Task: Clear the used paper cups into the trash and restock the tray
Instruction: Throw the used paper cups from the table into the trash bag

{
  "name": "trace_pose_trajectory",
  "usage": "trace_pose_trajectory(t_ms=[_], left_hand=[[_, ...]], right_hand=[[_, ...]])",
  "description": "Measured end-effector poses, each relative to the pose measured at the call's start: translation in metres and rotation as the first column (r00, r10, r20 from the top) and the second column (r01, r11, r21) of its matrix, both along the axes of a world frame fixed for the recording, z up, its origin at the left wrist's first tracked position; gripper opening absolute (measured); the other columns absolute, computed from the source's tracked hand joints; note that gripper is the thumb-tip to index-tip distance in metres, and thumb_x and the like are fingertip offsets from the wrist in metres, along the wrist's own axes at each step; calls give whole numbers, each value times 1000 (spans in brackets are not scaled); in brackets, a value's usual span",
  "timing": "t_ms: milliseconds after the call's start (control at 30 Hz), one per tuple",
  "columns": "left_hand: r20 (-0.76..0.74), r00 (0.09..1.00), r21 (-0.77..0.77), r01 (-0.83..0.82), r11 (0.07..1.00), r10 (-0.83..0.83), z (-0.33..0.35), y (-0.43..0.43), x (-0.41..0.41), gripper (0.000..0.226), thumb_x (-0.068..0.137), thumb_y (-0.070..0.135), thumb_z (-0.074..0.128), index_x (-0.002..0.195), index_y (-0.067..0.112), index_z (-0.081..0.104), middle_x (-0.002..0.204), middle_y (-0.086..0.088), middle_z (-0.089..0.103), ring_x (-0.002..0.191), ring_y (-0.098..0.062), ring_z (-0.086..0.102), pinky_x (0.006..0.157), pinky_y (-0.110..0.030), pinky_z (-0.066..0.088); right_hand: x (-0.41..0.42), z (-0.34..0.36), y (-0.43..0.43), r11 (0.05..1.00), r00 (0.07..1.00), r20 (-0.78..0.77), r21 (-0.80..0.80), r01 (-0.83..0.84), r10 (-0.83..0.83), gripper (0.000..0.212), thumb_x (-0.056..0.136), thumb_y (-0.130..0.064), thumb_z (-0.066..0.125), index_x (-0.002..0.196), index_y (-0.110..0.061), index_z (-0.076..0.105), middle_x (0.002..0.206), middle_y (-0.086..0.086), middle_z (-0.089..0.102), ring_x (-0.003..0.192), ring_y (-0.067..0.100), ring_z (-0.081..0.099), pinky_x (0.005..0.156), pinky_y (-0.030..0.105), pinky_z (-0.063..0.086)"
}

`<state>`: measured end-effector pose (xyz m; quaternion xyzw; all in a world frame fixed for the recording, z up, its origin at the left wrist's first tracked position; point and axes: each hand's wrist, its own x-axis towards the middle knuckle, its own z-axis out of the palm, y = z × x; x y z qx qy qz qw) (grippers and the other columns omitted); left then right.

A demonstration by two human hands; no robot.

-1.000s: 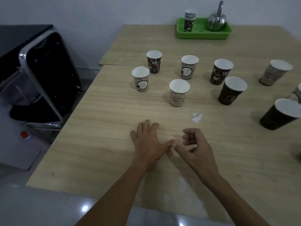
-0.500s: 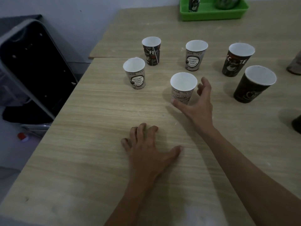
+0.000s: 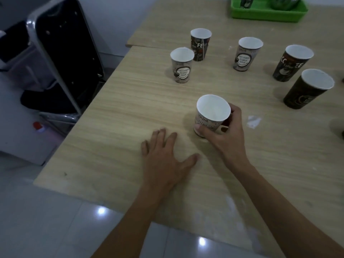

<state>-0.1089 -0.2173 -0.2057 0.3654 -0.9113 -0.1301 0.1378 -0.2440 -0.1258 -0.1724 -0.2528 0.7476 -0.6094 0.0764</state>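
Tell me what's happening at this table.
A person is clearing paper cups. Their right hand grips the nearest light paper cup around its lower half; whether it has left the wooden table is unclear. The left hand rests flat on the tabletop, fingers spread. Farther back, five more cups stand upright, untouched, and the green tray sits at the far edge, partly cut off by the frame.

**Office break room, we'd say**

We see paper cups (image 3: pixel 181 67) scattered on a laminate tabletop (image 3: pixel 130 112), a green tray (image 3: pixel 268 14) with a steel kettle (image 3: pixel 284 2) at one o'clock, a black metal-framed chair (image 3: pixel 61 58) at ten, and glossy floor tiles (image 3: pixel 46 220).
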Motion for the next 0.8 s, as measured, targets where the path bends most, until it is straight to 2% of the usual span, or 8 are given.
trace_pose_trajectory(t_ms=[67, 133, 200, 433, 533, 600, 700, 800], left_hand=[[13, 999, -17, -38, 999, 38, 2, -13, 33, 94, 65, 85, 29, 138, 27, 45, 154, -3, 32, 144, -19, 22, 114, -46, 17], [28, 998, -14, -58, 998, 58, 4, -23, 67, 93, 67, 83, 29, 138, 25, 45, 154, -5, 33, 143, -21, 25, 113, -47, 19], [18, 997, -27, -75, 997, 75, 4, -32, 97, 91, 70, 81, 31, 136, 21, 48, 151, -9, 37, 141, -24, 30, 111, -49, 22], [-75, 997, -99, -24, 995, 17, -17, -41, 180, 72, 86, 66, 34, 137, 17, 49, 149, -15, 40, 140, -31, 32, 111, -51, 21], [-147, 989, -93, 5, 996, -19, -23, -40, 196, 71, 90, 64, 32, 138, 15, 49, 149, -15, 40, 141, -30, 31, 114, -46, 15], [-236, 971, -93, 26, 995, -48, -29, -39, 206, 67, 93, 61, 33, 134, 11, 51, 147, -15, 42, 141, -28, 31, 114, -48, 17], [-431, 901, -113, -5, 994, -44, -46, -27, 229, 46, 91, 44, 51, 123, 11, 55, 139, -14, 50, 135, -27, 40, 108, -51, 29], [-553, 833, -117, -99, 988, 18, -77, -5, 250, 40, 82, 32, 65, 115, 13, 52, 123, -14, 58, 117, -23, 51, 99, -35, 36]], right_hand=[[28, 1, 1, 999, 999, 17, 0, -41, 41, 74, 61, -20, 88, 121, -23, 44, 110, -22, 54, 95, -5, 54, 85, 23, 48], [60, 3, -1, 997, 996, 45, -19, -73, 74, 72, 59, -24, 87, 119, -26, 45, 111, -19, 57, 98, 4, 58, 86, 40, 52], [93, 6, -5, 993, 991, 72, -48, -106, 109, 72, 57, -27, 85, 118, -27, 46, 112, -16, 59, 100, 9, 59, 84, 46, 52], [180, 10, -18, 983, 983, 79, -88, -159, 166, 71, 55, -29, 86, 114, -31, 47, 112, -15, 59, 102, 10, 60, 83, 43, 55], [201, 13, -19, 979, 980, 83, -111, -173, 183, 70, 53, -33, 84, 112, -35, 47, 112, -17, 59, 101, 6, 60, 81, 40, 57], [214, 16, -18, 969, 971, 94, -137, -207, 221, 69, 53, -35, 84, 112, -34, 47, 115, -12, 59, 103, 9, 61, 81, 39, 56], [233, 16, -14, 942, 950, 77, -175, -285, 302, 69, 55, -32, 84, 114, -31, 47, 120, -3, 57, 109, 16, 59, 83, 39, 55], [252, 9, -8, 903, 917, 19, -185, -389, 399, 71, 59, -29, 81, 119, -24, 44, 121, -8, 54, 116, 13, 55, 85, 27, 53]])
